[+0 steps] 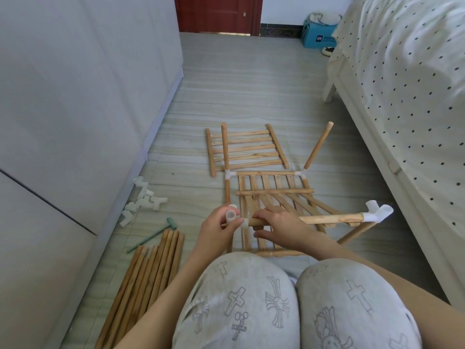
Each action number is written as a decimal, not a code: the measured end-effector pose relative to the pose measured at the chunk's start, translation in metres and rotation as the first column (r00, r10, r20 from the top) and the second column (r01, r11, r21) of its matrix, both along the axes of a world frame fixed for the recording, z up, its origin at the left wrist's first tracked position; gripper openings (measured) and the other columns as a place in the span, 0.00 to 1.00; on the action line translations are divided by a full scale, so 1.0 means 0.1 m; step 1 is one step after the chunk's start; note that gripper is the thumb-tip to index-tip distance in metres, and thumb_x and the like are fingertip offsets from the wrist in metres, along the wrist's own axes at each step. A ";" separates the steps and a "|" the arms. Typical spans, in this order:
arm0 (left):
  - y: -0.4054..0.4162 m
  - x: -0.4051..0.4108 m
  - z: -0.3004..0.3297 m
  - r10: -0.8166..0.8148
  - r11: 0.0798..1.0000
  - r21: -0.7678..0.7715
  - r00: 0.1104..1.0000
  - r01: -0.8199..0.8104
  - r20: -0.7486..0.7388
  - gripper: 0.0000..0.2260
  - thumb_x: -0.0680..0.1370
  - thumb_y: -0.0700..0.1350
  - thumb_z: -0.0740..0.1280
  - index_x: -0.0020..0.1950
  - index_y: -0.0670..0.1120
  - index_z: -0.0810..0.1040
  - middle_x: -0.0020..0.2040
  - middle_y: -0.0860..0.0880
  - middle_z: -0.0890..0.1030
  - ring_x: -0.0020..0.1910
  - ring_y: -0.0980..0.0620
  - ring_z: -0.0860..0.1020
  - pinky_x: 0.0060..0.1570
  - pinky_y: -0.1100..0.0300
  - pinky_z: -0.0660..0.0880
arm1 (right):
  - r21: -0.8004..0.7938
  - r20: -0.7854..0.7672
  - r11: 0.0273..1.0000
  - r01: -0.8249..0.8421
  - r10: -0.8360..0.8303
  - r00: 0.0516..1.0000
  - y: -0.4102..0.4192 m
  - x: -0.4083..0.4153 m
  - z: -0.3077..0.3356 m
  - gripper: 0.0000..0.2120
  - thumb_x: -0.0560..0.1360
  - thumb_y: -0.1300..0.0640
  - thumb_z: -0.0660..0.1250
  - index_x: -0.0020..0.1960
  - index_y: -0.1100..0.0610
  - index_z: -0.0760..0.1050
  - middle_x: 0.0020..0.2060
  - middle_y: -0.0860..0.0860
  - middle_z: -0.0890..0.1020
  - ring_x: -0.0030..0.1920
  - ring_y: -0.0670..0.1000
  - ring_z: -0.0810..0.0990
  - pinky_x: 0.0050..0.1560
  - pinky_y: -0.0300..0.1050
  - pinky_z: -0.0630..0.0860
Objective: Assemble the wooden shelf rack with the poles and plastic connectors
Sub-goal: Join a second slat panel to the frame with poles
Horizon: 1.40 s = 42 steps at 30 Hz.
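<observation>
Tiled floor (251, 91) beneath me: my left hand (219, 229) pinches a white plastic connector (232, 217), my right hand (279, 222) grips the wooden pole (332, 219) meeting it, above the slatted shelf panel (271, 195).

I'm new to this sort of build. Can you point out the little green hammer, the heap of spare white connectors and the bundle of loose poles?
green hammer (171, 222), head view, on its head.
spare white connectors (144, 200), head view, middle of the heap.
loose poles (148, 270), head view, mid-bundle.

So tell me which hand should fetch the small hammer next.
Probably the left hand: the hammer lies on the floor on its side. But it holds a connector, while the right hand grips the pole.
</observation>
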<state>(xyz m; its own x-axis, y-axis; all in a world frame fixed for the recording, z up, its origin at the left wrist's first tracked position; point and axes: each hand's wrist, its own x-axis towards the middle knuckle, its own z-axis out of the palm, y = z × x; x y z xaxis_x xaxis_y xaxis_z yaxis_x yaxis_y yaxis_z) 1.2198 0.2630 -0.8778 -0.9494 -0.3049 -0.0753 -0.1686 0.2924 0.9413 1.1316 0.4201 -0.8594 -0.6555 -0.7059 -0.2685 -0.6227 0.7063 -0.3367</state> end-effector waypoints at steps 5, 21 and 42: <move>0.04 0.06 -0.08 0.141 0.990 -0.009 0.988 -0.142 -0.066 0.05 0.77 0.40 0.65 0.51 0.49 0.75 0.54 0.53 0.77 0.51 0.58 0.75 0.49 0.74 0.69 | -0.030 0.000 1.000 0.006 -0.006 1.000 -0.06 -0.09 -0.04 0.13 0.78 0.49 0.60 0.59 0.53 0.72 0.54 0.50 0.74 0.54 0.52 0.74 0.55 0.46 0.65; 0.02 -0.03 -0.22 0.324 0.941 -0.052 0.936 -0.334 -0.139 0.04 0.78 0.45 0.64 0.52 0.50 0.74 0.38 0.56 0.77 0.37 0.68 0.74 0.37 0.74 0.70 | -0.156 -0.026 0.986 0.058 -0.063 0.998 -0.04 -0.06 0.00 0.09 0.77 0.48 0.62 0.54 0.51 0.72 0.46 0.43 0.70 0.49 0.48 0.73 0.57 0.45 0.62; -0.21 -0.18 -0.03 0.167 0.777 0.557 0.949 -0.293 0.267 0.14 0.81 0.54 0.56 0.56 0.46 0.73 0.49 0.46 0.81 0.46 0.50 0.80 0.46 0.59 0.73 | -0.171 -0.047 0.985 -0.032 0.024 0.999 -0.04 -0.09 -0.06 0.12 0.78 0.47 0.61 0.54 0.52 0.77 0.48 0.46 0.75 0.42 0.49 0.76 0.41 0.42 0.68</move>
